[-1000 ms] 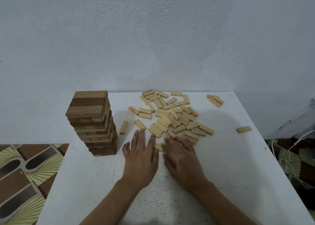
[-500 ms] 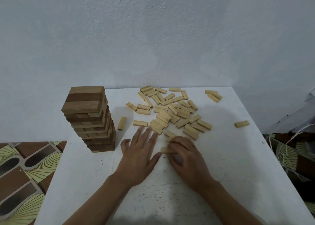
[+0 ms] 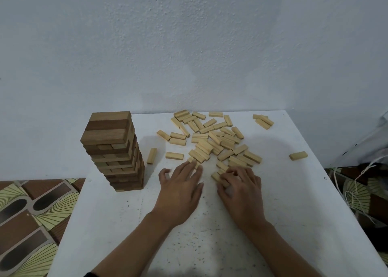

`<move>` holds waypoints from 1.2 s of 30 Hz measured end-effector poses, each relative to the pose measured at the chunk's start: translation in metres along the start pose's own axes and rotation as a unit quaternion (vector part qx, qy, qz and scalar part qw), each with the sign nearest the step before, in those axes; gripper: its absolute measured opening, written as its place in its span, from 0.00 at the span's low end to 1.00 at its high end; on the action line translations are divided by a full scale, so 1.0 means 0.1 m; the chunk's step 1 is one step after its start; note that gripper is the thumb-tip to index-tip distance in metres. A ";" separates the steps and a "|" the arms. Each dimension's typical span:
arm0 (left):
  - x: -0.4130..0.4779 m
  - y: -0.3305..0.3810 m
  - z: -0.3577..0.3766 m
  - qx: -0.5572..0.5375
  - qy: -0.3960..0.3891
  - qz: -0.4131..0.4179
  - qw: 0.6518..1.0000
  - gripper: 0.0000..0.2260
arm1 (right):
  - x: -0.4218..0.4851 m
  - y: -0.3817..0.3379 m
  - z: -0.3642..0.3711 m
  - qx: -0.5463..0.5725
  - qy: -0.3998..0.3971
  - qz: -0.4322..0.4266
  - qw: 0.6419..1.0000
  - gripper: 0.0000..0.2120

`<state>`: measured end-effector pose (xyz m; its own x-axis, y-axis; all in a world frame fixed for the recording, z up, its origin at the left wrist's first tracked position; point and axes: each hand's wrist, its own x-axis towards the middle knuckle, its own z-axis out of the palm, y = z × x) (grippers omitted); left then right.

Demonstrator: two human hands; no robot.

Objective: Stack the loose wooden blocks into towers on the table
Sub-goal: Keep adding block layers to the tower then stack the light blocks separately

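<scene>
Head view: likely gathering a base layer, we rest left hand flat, right hand gripping a block needing alignment.

**Bare room corner**

Rough pale blue-white wall filling the upper half. White speckled table pushed against it. Floor either side patterned in brown, grey and yellow-green fans. Loose white cords at right.

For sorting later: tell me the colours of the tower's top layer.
The tower's top layer: tan, dark brown, tan stripes; head view shows it best.
</scene>
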<state>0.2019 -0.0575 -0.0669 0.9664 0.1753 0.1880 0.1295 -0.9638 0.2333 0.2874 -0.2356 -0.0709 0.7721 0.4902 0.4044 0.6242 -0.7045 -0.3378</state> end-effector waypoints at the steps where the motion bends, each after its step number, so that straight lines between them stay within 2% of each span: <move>1: -0.04 -0.03 -0.01 -0.018 0.009 0.010 1.000 0.18 | 0.02 -0.01 0.00 -0.006 0.007 0.009 1.000 0.11; 4: -0.22 -0.18 -0.03 -0.108 0.017 0.056 0.992 0.16 | 0.06 -0.05 0.02 0.009 0.014 -0.008 1.000 0.10; 7: -0.35 -0.31 -0.05 -0.163 0.013 0.090 0.982 0.15 | 0.00 -0.17 0.08 0.056 -0.013 -0.065 0.996 0.15; 13: -0.44 -0.35 -0.02 -0.190 0.045 0.066 0.979 0.17 | -0.18 -0.41 0.19 0.113 -0.064 -0.113 0.985 0.13; 20: -0.34 -0.33 -0.05 -0.153 0.033 0.070 0.985 0.20 | 0.03 -0.34 0.14 0.103 -0.072 -0.126 0.984 0.13; 26: -0.22 -0.34 -0.06 -0.188 0.027 0.025 0.982 0.25 | 0.07 -0.29 0.16 0.088 -0.074 -0.144 0.983 0.14; 29: -0.21 -0.34 -0.06 -0.185 0.025 0.032 0.982 0.25 | 0.10 -0.28 0.13 0.079 -0.095 -0.156 0.980 0.14; 33: -0.22 -0.36 -0.07 -0.169 0.022 0.043 0.984 0.24 | 0.32 -0.28 0.06 0.116 -0.094 -0.117 0.982 0.15; 36: -0.19 -0.38 -0.09 -0.156 0.020 0.041 0.987 0.24 | 0.64 -0.26 0.08 0.159 -0.074 -0.088 0.980 0.11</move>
<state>0.1762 -0.0226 -0.0708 0.9602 0.1140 0.2549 -0.0292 -0.8669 0.4977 0.3212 -0.1823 -0.0429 0.6437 0.6754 0.3599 0.7361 -0.4180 -0.5324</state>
